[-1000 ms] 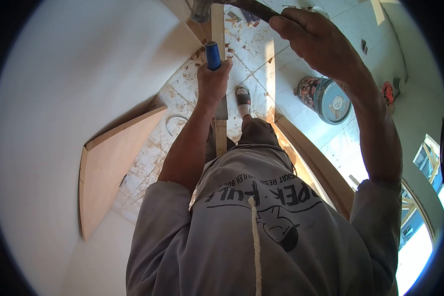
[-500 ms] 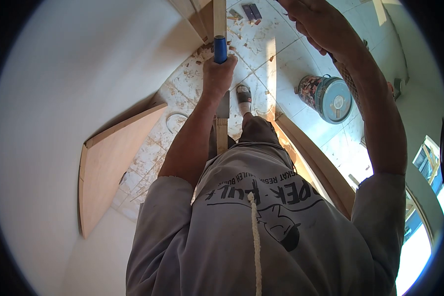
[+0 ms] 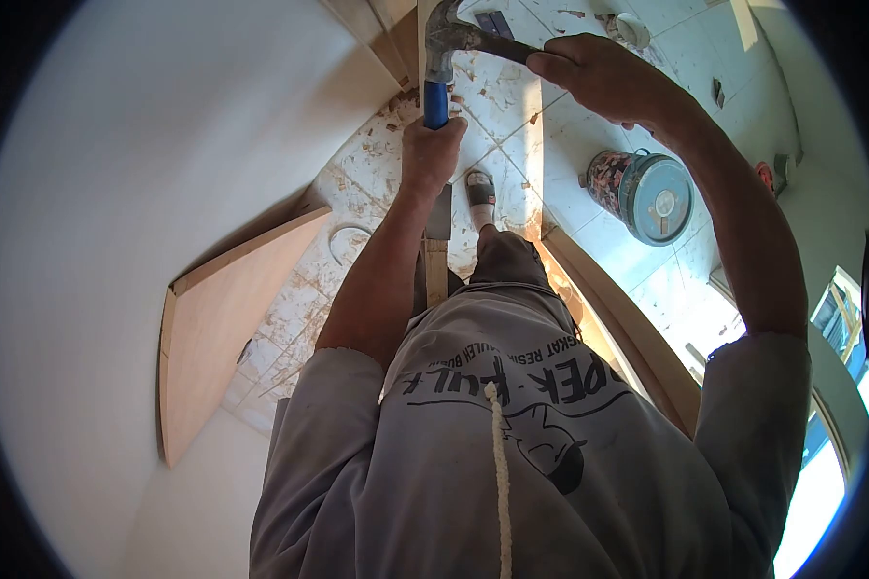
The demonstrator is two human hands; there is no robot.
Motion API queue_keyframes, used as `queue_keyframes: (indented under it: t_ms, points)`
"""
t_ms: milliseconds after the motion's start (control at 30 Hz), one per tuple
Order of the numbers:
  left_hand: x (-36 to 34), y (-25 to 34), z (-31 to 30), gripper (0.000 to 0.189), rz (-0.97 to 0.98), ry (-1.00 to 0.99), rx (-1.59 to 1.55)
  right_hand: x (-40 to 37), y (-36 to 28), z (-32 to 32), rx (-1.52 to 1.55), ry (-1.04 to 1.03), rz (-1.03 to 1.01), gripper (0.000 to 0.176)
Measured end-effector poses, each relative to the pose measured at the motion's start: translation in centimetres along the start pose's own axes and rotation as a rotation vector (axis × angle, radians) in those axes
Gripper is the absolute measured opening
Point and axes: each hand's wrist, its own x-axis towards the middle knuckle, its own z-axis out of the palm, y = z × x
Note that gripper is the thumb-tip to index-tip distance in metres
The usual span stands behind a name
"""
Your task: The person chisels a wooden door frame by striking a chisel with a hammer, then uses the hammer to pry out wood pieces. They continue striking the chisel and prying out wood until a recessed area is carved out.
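Note:
My left hand [image 3: 429,154] is closed around the blue handle of a chisel [image 3: 435,104], and a wide grey blade shows below the fist. Under the blade runs a narrow length of timber [image 3: 435,268], partly hidden by my hand and the chisel. My right hand [image 3: 599,82] grips the dark handle of a claw hammer [image 3: 446,41]. The hammer's face is right at the end of the blue handle, with the claw pointing up and away.
Wood shavings litter the tiled floor [image 3: 497,125]. To the right stands a lidded paint bucket [image 3: 661,201]. A wooden panel [image 3: 232,318] leans against the white wall [image 3: 145,174] on the left. A long board [image 3: 628,328] lies right of my leg, near my sandalled foot [image 3: 480,188].
My right hand has come down and inward, bringing the hammer from the top edge onto the end of the chisel handle. My left hand keeps its hold, nearly still.

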Motion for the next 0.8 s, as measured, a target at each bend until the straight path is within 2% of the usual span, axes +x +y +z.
queue_keyframes:
  t_ms: [100,167,233,300,333,367,467,500,567,633,667,767,800]
  points:
    - [0.6,-0.9,-0.2,0.027,0.003,0.043,0.040,0.9,0.3,-1.4,0.113,-0.004,0.126,0.043]
    - [0.7,-1.1,-0.1,0.027,0.045,0.058,0.101,2.2,1.6,-1.2,0.192,0.123,0.124,0.041]
    - [0.7,-1.1,-0.1,0.027,0.027,0.054,0.084,1.0,-0.8,-1.4,0.177,0.162,0.028,0.041]
    - [0.7,-1.0,-0.2,0.028,0.018,0.043,0.073,0.6,-0.7,0.1,-0.024,-0.044,0.011,0.041]
    - [0.8,-1.1,-0.1,0.028,0.037,0.057,0.089,-0.1,-1.1,-0.5,0.034,-0.093,0.098,0.041]
    - [0.9,-1.4,0.0,0.028,0.051,0.074,0.101,0.2,-0.7,-1.1,0.031,-0.092,0.100,0.041]
    - [0.5,-1.1,-0.4,0.028,-0.006,0.051,0.045,0.8,-0.7,-2.3,0.189,0.088,0.098,0.044]
    - [0.4,-1.3,-0.5,0.028,-0.011,0.054,0.046,2.3,2.6,-1.7,0.330,0.147,0.054,0.044]
    - [0.9,-1.5,-0.4,0.028,0.027,0.065,0.088,2.1,1.9,-1.1,0.289,0.224,0.087,0.043]
    - [1.2,-1.5,-0.3,0.028,0.008,0.066,0.129,0.7,0.0,0.1,-0.023,-0.018,0.017,0.042]
    - [1.3,-1.6,-0.3,0.031,-0.022,0.074,0.170,0.4,-0.4,0.3,0.015,-0.069,0.088,0.042]
    - [0.5,-1.1,-0.1,0.031,0.028,0.087,0.133,1.7,1.0,-1.2,0.167,-0.069,0.130,0.044]
    - [0.4,-1.3,-0.3,0.031,0.022,0.095,0.133,2.1,1.0,-1.1,0.156,0.042,0.084,0.045]
